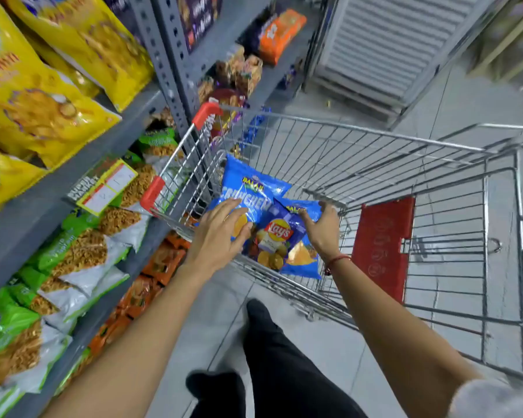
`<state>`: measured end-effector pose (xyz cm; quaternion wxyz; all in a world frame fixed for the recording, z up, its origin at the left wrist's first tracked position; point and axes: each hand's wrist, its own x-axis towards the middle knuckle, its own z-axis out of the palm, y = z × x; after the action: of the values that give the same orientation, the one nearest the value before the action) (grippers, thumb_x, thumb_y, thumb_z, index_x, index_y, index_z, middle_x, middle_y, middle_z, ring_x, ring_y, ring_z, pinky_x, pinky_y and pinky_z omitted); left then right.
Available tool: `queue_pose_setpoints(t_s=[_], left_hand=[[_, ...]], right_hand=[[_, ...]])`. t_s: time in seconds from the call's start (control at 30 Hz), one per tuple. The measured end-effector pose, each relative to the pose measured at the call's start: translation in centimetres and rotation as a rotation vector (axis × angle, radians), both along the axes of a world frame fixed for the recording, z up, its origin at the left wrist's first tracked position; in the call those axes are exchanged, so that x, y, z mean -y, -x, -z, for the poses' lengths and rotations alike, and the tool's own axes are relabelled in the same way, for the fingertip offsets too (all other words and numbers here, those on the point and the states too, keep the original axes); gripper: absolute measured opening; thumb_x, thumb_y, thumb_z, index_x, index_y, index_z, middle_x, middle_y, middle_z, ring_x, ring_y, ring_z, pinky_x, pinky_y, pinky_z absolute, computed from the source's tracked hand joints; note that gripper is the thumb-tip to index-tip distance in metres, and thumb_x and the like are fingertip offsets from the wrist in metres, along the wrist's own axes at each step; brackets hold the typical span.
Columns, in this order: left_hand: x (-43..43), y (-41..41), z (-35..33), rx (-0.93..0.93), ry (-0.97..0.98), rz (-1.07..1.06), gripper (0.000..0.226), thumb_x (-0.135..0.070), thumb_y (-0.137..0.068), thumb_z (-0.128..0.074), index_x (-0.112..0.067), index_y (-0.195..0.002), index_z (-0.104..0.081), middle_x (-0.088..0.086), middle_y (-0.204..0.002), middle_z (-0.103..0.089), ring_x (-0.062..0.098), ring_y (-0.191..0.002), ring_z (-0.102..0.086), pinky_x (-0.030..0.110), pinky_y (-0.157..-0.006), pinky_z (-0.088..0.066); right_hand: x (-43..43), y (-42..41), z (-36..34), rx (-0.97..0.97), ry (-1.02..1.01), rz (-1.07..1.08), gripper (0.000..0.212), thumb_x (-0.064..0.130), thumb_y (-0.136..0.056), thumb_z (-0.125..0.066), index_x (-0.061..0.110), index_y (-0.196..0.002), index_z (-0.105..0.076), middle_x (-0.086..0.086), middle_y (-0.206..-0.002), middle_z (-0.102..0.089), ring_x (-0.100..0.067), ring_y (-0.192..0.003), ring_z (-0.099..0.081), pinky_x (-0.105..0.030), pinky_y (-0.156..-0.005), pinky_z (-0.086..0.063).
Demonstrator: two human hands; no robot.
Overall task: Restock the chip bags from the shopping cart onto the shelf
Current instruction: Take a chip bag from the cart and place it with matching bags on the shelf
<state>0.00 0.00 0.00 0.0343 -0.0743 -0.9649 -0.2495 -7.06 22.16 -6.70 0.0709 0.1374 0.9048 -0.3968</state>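
Observation:
A wire shopping cart with red corner guards stands beside the shelf. In its near left corner lie three chip bags: a light blue Crunchex bag, a dark blue Lays bag and another light blue bag partly under it. My left hand reaches into the cart, fingers spread and resting on the Crunchex bag's lower edge. My right hand is on the right side of the bags, fingers curled against the top of the second light blue bag. Whether either hand grips a bag is unclear.
A grey metal shelf runs along the left with yellow snack bags above, green and white bags below and orange packs lower down. A red child-seat flap sits in the cart. Tiled floor lies ahead.

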Motion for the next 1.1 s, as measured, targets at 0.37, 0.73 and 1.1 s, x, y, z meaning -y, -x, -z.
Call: queue_pose_setpoints(t_s=[0.37, 0.73, 1.1], left_hand=[[-0.4, -0.9, 4.4, -0.109, 0.126, -0.056, 0.037, -0.02, -0.087, -0.038, -0.007, -0.081, -0.072, 0.01, -0.081, -0.076, 0.024, -0.081, -0.07, 0.035, -0.076, -0.039], [-0.7, -1.0, 4.1, -0.062, 0.143, -0.077, 0.044, -0.02, -0.088, -0.032, -0.008, -0.074, -0.071, 0.007, -0.075, -0.075, 0.022, -0.075, -0.069, 0.033, -0.073, -0.037], [-0.7, -1.3, 2.6, 0.126, 0.092, -0.117, 0.047, -0.036, -0.091, -0.029, -0.011, -0.084, -0.068, 0.008, -0.079, -0.073, 0.025, -0.079, -0.065, 0.038, -0.082, -0.04]], right_hand=[[0.5, 0.3, 9.4, 0.636, 0.415, 0.358, 0.057, 0.021, -0.072, -0.081, 0.0, -0.116, -0.05, -0.007, -0.105, -0.052, -0.02, -0.084, -0.054, -0.027, -0.055, -0.044], [2.9, 0.8, 10.2, 0.646, 0.494, 0.246, 0.041, 0.017, -0.068, -0.083, 0.006, -0.095, -0.055, -0.009, -0.1, -0.061, -0.025, -0.085, -0.061, -0.032, -0.061, -0.054], [1.1, 1.4, 2.5, 0.271, 0.677, 0.173, 0.024, 0.006, -0.069, -0.081, 0.014, -0.084, -0.063, 0.001, -0.083, -0.068, -0.006, -0.065, -0.066, -0.015, -0.048, -0.053]])
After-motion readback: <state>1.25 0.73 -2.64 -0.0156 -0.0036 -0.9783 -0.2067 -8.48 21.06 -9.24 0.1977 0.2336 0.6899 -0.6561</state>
